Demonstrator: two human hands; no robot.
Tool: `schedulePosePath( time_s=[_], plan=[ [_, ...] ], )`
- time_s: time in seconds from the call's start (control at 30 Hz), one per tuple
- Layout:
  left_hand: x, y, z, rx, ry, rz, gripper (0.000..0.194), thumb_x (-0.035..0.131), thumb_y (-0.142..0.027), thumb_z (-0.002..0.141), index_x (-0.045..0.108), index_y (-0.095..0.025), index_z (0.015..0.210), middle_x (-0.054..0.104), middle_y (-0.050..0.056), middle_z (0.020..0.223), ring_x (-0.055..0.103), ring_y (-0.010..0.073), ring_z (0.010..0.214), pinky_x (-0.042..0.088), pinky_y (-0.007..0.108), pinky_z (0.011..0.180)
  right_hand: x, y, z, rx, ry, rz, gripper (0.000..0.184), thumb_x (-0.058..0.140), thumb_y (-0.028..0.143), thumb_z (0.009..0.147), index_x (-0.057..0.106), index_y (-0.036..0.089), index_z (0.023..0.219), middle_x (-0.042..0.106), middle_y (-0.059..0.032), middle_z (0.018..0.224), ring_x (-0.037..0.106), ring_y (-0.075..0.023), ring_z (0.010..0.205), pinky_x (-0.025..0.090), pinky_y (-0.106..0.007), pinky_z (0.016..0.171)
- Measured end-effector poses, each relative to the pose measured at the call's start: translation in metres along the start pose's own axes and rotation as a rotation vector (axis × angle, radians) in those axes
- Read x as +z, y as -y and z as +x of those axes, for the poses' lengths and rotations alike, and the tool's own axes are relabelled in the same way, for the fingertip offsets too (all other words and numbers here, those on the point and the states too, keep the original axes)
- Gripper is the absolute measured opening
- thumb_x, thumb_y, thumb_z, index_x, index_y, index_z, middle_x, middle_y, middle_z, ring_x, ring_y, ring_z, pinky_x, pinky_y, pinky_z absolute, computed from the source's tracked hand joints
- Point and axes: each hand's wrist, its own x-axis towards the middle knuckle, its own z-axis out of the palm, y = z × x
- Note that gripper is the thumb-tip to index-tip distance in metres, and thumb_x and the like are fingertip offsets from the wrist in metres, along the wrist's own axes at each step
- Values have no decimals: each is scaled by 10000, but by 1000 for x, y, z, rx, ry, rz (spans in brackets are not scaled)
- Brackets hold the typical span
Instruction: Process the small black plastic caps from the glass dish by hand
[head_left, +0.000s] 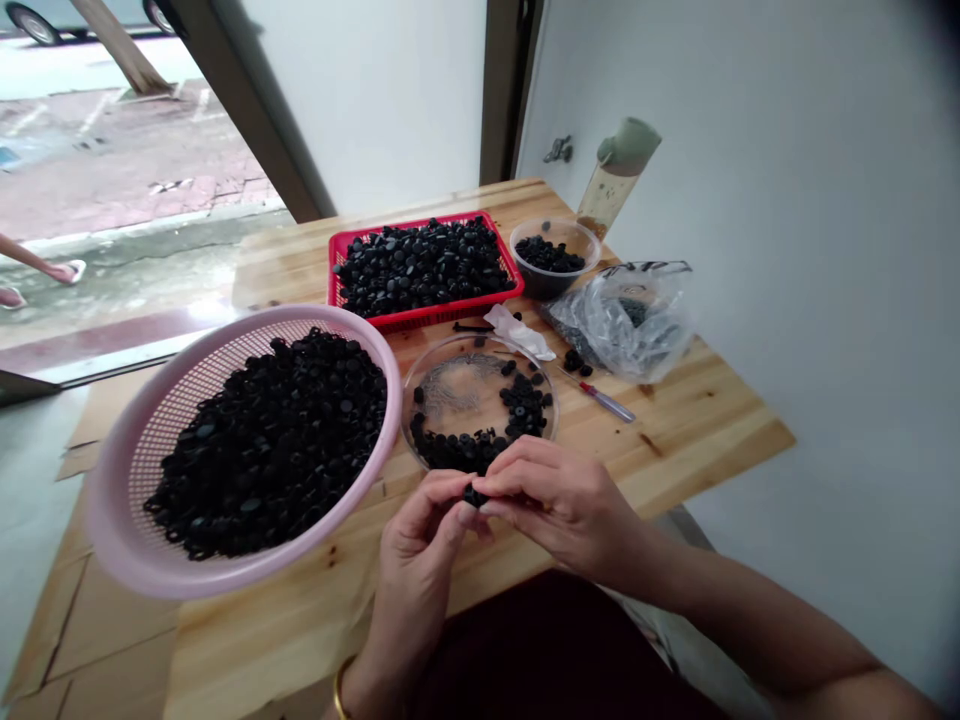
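My left hand (427,540) and my right hand (559,505) meet at the front of the wooden table. Between their fingertips they pinch a small black plastic part (474,495), partly covered by the fingers. Just beyond them lies a clear round dish (556,425), with black parts (525,405) along its near and right sides and thin metal pins (454,385) in the middle. To the left stands a pink colander (386,375) heaped with black ring-like parts (277,440).
Behind the dish sits a red basket (420,318) full of black caps. Right of it are a clear tub (525,240) of black parts, a bottle (619,175), a plastic bag (645,325), a screwdriver (611,403) and a white tissue (519,332). A person's foot (67,271) shows outside the doorway.
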Motion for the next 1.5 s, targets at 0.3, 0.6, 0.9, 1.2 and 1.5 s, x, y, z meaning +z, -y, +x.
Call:
schedulePosePath(
  time_s=[0.3, 0.6, 0.9, 1.2, 1.5],
  plan=[
    [-3, -10, -4, 157, 185, 223, 172, 639, -279, 1006, 759, -325, 1121, 598, 44, 1136, 581, 188, 1139, 478, 307, 1026, -14, -13, 17, 728, 270, 906, 602, 1015, 142, 498, 605, 183, 937, 656, 71, 784, 544, -60, 616, 441, -173, 557],
    [-4, 0, -15, 191, 204, 248, 163, 636, -302, 1001, 739, -333, 1124, 458, 60, 1365, 587, 206, 1110, 484, 398, 1045, -9, -17, 8, 960, 439, 991, 309, 953, 167, 546, 711, 136, 736, 691, 51, 580, 524, -45, 444, 374, -145, 399],
    [-2, 1, -16, 197, 176, 186, 198, 624, -297, 1011, 751, -359, 1150, 520, 54, 1361, 597, 219, 1166, 493, 406, 1056, 9, -23, -2, 986, 354, 1105, 334, 950, 148, 500, 684, 148, 702, 690, 55, 531, 514, -52, 357, 405, -135, 342],
    [0, 5, -22, 372, 105, 327, 287, 588, -252, 1026, 726, -356, 1255, 539, 76, 1383, 544, 246, 1273, 484, 423, 1084, 21, -16, -10, 917, 243, 1207, 418, 978, 191, 515, 615, 177, 720, 667, 77, 538, 495, -56, 352, 407, -148, 358],
    [-3, 1, -19, 438, 64, 418, 314, 567, -182, 1017, 687, -331, 1266, 565, 94, 1387, 518, 270, 1347, 458, 499, 1135, 39, -21, -12, 818, 274, 1358, 423, 956, 331, 653, 608, 167, 827, 654, 62, 584, 544, -69, 396, 439, -153, 388]
  ],
)
